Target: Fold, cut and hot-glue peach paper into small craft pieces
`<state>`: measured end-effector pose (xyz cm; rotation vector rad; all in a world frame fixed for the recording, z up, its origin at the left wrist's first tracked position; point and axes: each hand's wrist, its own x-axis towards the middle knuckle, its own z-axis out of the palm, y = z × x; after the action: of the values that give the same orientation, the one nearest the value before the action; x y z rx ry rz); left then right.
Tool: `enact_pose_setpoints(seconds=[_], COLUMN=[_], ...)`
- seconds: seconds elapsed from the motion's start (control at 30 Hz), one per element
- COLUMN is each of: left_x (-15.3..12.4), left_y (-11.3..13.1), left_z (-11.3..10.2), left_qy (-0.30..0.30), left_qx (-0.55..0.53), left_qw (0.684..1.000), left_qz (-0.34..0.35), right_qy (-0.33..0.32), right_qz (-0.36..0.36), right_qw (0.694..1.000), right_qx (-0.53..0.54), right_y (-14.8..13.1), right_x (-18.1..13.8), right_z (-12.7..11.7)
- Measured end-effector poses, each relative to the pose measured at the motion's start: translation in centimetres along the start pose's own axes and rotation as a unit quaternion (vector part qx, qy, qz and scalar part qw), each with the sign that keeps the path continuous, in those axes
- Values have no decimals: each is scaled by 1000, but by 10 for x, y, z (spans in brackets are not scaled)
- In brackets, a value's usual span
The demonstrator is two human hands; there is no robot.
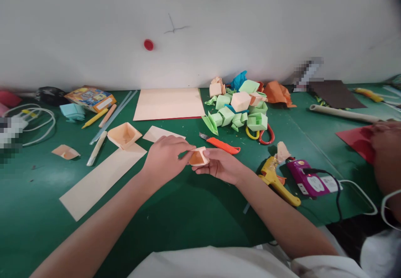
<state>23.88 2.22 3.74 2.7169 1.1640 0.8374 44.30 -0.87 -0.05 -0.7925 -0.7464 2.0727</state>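
Between my two hands is a small peach paper box (198, 157), its hollow side facing me. My left hand (166, 156) pinches its left edge with thumb and fingertips. On the other side, my right hand (224, 165) grips it, thumb on the rim and fingers underneath. A larger folded peach paper box (124, 136) rests to the left, at the end of a long peach paper strip (100, 184). Behind my left hand lies a shorter paper piece (163, 133), partly covered. An orange box cutter (221, 144) with its blade out lies just beyond my right hand.
A heap of green and peach paper boxes (241, 102) sits at the back, with scissors (266, 135) before it. Right of my forearm are a yellow glue gun (277, 182) and a purple power box (308, 177) with cords. Another person's hand (388, 156) is at far right.
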Motion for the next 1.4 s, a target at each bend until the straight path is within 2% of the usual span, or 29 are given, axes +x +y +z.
enact_pose_setpoints(seconds=[0.27,0.47,0.7,0.87,1.1,1.27,1.4], left_x=[4,5,6,5,-2,-7,-9], left_y=[5,1,1,0,4,2,-1], left_z=[-14,-12,-11,-9,1,9,12], left_qy=[-26,-34,-29,-36,-93,-93,-87], left_qx=[-170,-210,-234,-169,-9,23,44], left_qw=[979,973,966,977,990,991,993], left_qz=[-111,-92,-104,-129,-105,-90,-67], right_qy=[-12,-27,3,8,67,34,32], right_qz=[21,12,5,-2,-104,-139,-142], right_qw=[999,999,1000,1000,972,939,929], right_qx=[23,37,11,-16,-200,-314,-340], right_y=[0,-2,-2,1,13,15,12], right_x=[1,1,2,4,6,2,1], right_z=[-3,-4,-2,-3,0,7,8])
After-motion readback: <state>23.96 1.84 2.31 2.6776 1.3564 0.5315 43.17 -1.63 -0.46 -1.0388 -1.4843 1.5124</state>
